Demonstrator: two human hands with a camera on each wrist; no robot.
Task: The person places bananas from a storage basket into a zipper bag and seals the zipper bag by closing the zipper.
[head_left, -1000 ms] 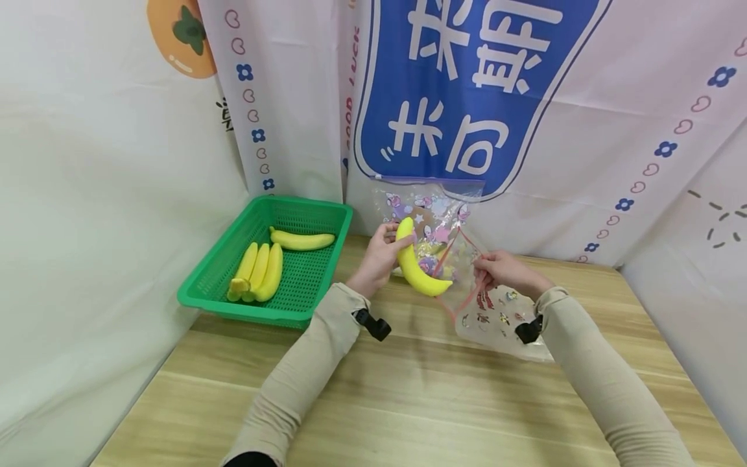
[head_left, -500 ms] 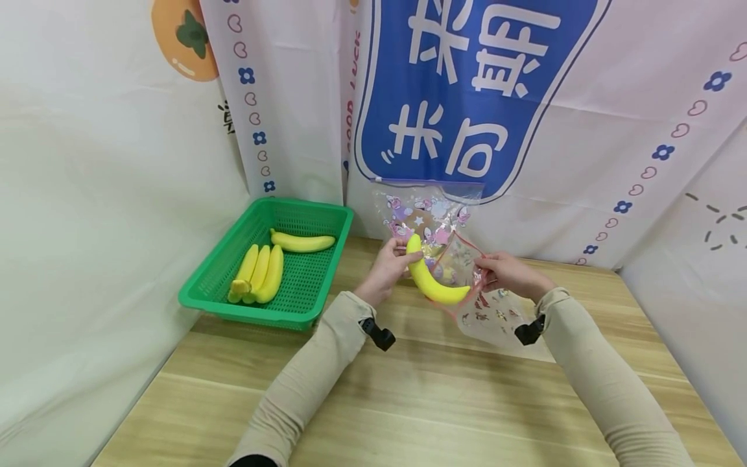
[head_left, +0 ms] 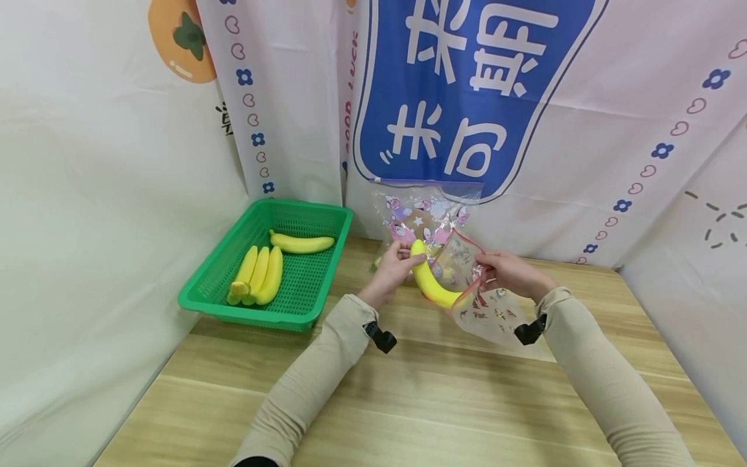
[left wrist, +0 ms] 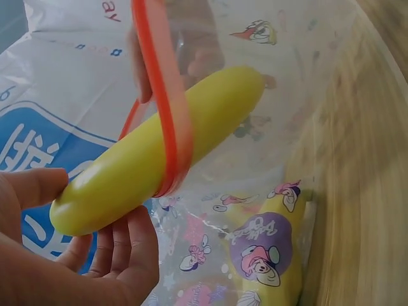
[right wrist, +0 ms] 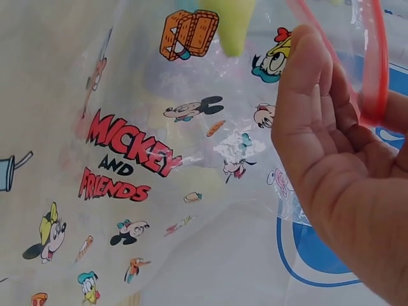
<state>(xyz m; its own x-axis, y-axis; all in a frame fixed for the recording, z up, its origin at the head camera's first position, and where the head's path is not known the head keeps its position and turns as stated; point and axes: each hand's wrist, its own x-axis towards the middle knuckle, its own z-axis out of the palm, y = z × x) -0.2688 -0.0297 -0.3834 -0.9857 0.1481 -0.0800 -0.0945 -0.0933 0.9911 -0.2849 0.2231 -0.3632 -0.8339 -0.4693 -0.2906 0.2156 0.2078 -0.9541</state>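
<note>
My left hand (head_left: 392, 271) grips a yellow banana (head_left: 430, 283) near its upper end, thumb on one side and fingers on the other. The banana's far end reaches through the red-edged mouth of a clear zip bag (left wrist: 306, 95) printed with cartoon figures. In the right wrist view the banana's tip (right wrist: 236, 29) shows behind the printed film. My right hand (head_left: 506, 272) pinches the bag's red rim and holds the mouth apart. The lower part of the bag hangs toward the table.
A green basket (head_left: 192, 293) at the left holds several bananas (head_left: 302, 244). Behind my hands a purple-topped clear bag (head_left: 428, 202) with yellow contents leans against the printed cloth backdrop (head_left: 583, 162). All stand on a wooden table (head_left: 443, 402).
My left hand has moved right and slightly down with the banana. The banana's tip has gone from in front of the bag to inside its mouth. My right hand stays nearly still.
</note>
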